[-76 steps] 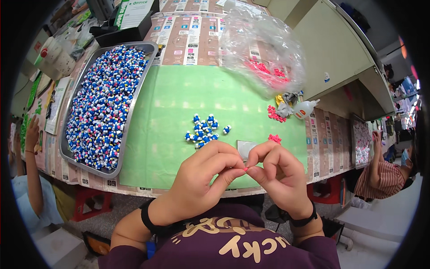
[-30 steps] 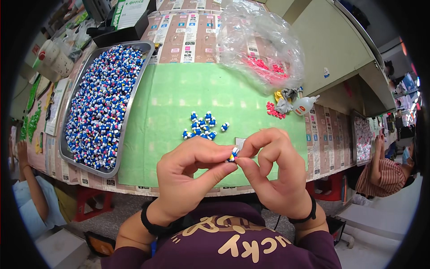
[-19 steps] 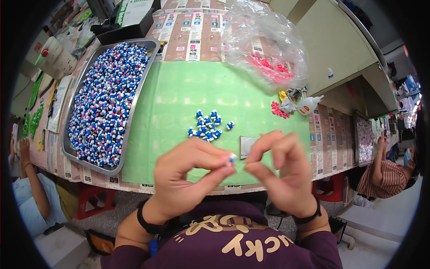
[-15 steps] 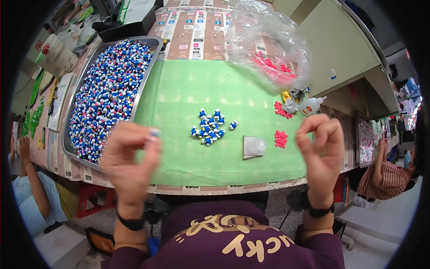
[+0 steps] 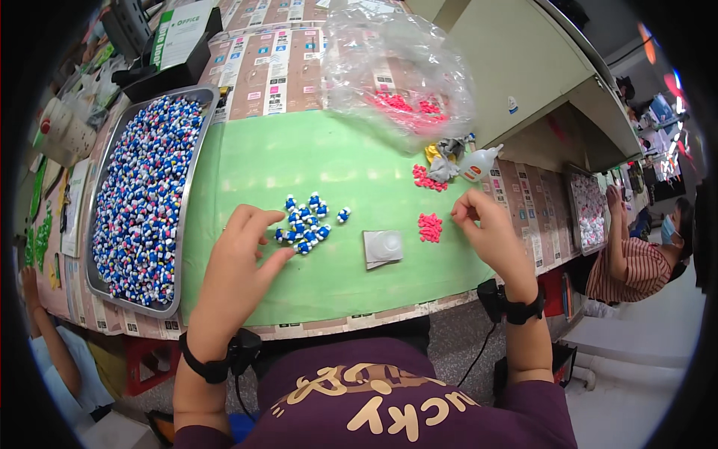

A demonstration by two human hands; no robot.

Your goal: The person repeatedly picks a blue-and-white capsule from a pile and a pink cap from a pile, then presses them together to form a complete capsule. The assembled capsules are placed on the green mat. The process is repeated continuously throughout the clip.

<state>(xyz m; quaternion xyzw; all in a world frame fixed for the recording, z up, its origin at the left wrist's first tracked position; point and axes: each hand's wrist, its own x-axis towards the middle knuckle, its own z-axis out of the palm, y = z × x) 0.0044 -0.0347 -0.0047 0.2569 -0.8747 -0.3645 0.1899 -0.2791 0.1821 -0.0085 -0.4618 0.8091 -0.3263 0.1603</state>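
Note:
My left hand is beside a loose cluster of small blue-and-white figures on the green sheet. Its thumb and fingers are spread apart, and no figure shows between them. Over to the right, my right hand hovers by a small pile of pink pieces, its fingertips pinched together; whatever they hold, if anything, is too small to make out. Between the hands sits a small translucent round cap or dish on a pale square card. A single figure lies just right of the cluster.
A metal tray heaped with similar figures stands at left. Further back are a clear plastic bag with pink pieces, more pink pieces, a grey-and-yellow cloth and a white squeeze bottle. A cabinet borders the right.
My left hand has lowered to the cluster and spread its fingers; the figure it pinched is no longer in them. My right hand has come down toward the pink pile. The view has shifted.

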